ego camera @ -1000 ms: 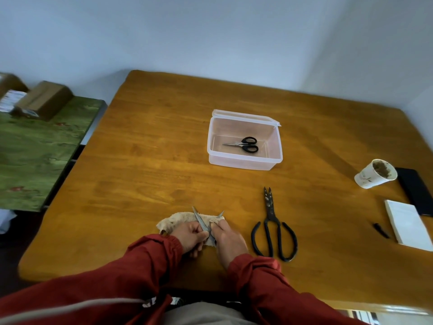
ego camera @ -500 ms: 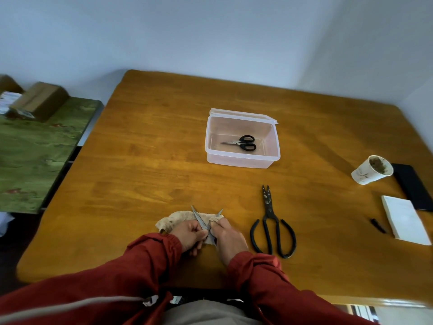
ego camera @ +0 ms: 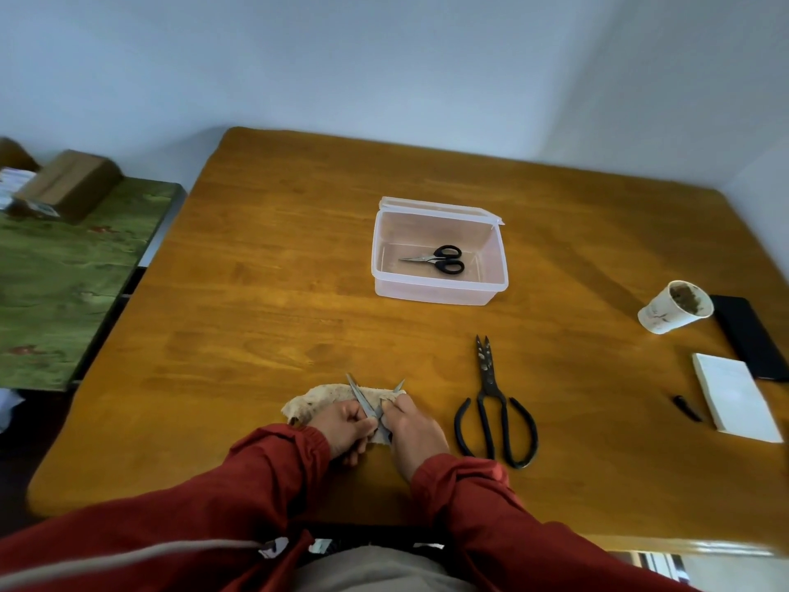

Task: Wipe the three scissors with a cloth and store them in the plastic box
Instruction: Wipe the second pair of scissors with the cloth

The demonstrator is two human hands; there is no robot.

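Steel scissors [ego camera: 363,404] sit spread open between both grips, blades poking out past the fingers; left grip [ego camera: 341,429] is curled round them, right grip [ego camera: 413,430] pinches the cloth [ego camera: 318,399] against one blade; big black scissors [ego camera: 491,403] lie just right of the right grip on the counter [ego camera: 256,292]; plastic box [ego camera: 439,293] sits well ahead, black-handled scissors [ego camera: 439,259] inside.

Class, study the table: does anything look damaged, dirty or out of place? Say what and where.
The big black scissors right of the cloth have blotchy blades, possibly rust. The paper cup at the right edge is stained brown inside.
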